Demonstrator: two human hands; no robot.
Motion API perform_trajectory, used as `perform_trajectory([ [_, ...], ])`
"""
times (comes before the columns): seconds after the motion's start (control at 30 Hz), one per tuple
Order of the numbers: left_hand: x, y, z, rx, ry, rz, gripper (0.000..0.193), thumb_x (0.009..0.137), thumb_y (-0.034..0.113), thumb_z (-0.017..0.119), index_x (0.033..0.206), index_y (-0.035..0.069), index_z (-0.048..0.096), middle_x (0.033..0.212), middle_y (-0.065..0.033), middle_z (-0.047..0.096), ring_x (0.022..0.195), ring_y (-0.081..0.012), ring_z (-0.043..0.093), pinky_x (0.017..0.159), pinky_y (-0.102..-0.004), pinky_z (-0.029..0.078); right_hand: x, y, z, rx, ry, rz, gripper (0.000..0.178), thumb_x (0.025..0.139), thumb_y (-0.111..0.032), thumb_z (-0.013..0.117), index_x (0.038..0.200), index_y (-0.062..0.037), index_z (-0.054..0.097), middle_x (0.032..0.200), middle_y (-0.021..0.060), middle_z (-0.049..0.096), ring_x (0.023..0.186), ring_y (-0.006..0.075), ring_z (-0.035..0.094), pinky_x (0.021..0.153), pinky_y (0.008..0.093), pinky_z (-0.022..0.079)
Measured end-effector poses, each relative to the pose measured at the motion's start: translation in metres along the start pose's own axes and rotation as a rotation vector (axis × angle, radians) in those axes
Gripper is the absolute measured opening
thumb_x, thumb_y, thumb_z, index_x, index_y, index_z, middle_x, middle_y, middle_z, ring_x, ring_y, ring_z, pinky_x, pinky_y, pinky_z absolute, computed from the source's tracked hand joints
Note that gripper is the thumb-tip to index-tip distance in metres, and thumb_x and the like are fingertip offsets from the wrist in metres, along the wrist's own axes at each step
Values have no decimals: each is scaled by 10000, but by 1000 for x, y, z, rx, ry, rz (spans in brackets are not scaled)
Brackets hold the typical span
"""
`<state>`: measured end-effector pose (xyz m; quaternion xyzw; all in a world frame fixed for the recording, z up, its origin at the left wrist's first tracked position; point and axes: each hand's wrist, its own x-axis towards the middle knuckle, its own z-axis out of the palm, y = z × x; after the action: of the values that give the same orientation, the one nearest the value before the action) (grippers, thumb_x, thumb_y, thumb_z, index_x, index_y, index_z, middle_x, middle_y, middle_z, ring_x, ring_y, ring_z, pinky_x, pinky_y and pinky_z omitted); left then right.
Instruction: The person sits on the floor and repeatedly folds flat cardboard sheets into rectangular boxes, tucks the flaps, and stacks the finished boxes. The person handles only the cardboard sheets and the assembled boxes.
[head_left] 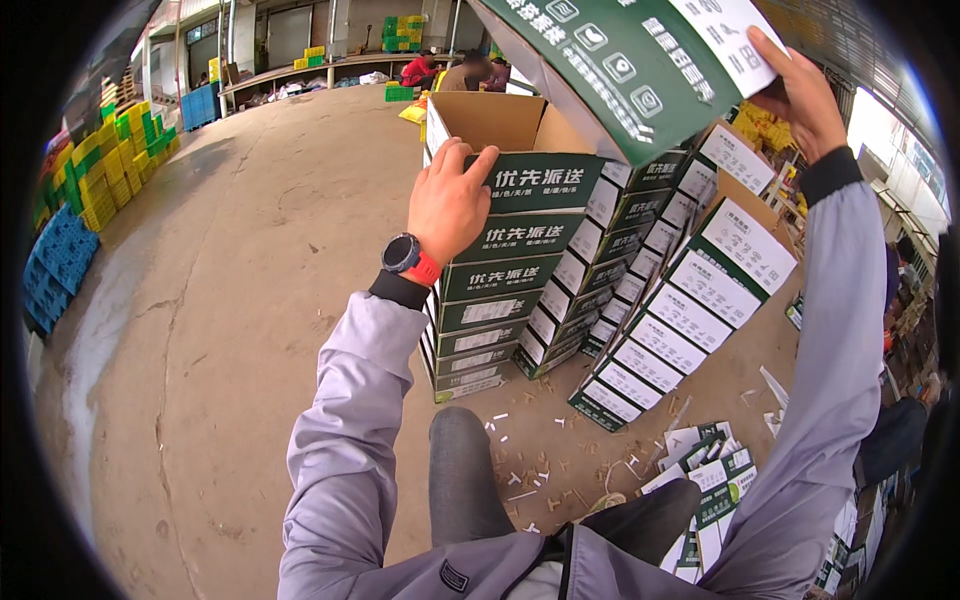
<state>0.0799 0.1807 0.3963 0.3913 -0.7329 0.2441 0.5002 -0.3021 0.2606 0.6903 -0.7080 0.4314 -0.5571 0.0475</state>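
Note:
My left hand (pixel 452 202) is closed over the near rim of an open green cardboard carton (pixel 545 182). That carton tops a tall stack of matching ones, and its brown inside shows. Raised at the upper right, my right hand (pixel 803 95) grips the edge of another green and white carton (pixel 640 75). This one is tilted above the stacks, and the upper frame edge cuts it off. Its lower corner overlaps the open carton's right side in view; whether they touch I cannot tell.
More carton stacks (pixel 690 320) stand close on the right, the nearest leaning. Flattened cartons (pixel 715 490) and paper scraps lie by my knees. Yellow and green crates (pixel 110 165) and blue pallets (pixel 58 265) line the far left. People (pixel 420 70) sit at the back.

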Motion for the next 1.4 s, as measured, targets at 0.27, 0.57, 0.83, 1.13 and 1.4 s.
perform_trajectory([
  [0.27,-6,10,-23,-23,-60,33,579,903,148,715,1472,163,613,1297,-159,595,1395,-384,527,982,-516,538,17,-64,27,142,-7,10,356,1074,-293,653,1200,33,722,990,130,788,788,228,752,664,370,594],
  [0.57,-5,26,-47,-12,-182,43,620,898,197,756,1499,218,605,1270,-133,586,1400,-353,521,898,-503,552,36,-30,75,87,45,169,284,1047,-296,714,1090,-22,774,885,72,750,713,172,676,562,331,503],
  [0.83,-2,30,-50,-21,-174,63,651,884,203,773,1509,235,598,1268,-143,570,1369,-345,527,879,-496,558,35,-64,172,-959,229,-455,487,882,-443,743,970,33,794,893,271,764,820,425,750,786,509,592],
  [1.13,-4,16,23,-158,-58,152,158,815,125,753,928,15,767,1295,-317,588,1201,-510,609,915,-550,574,-35,16,330,-779,219,-452,247,896,-311,772,991,-85,747,901,129,733,852,359,773,680,479,602],
  [1.4,-63,-69,74,98,-215,91,491,999,175,715,1471,90,611,1444,-220,584,1329,-426,556,1100,-509,477,-248,101,237,-204,86,-487,818,847,-253,835,1551,-37,478,1564,251,480,1144,368,678,943,466,574],
])
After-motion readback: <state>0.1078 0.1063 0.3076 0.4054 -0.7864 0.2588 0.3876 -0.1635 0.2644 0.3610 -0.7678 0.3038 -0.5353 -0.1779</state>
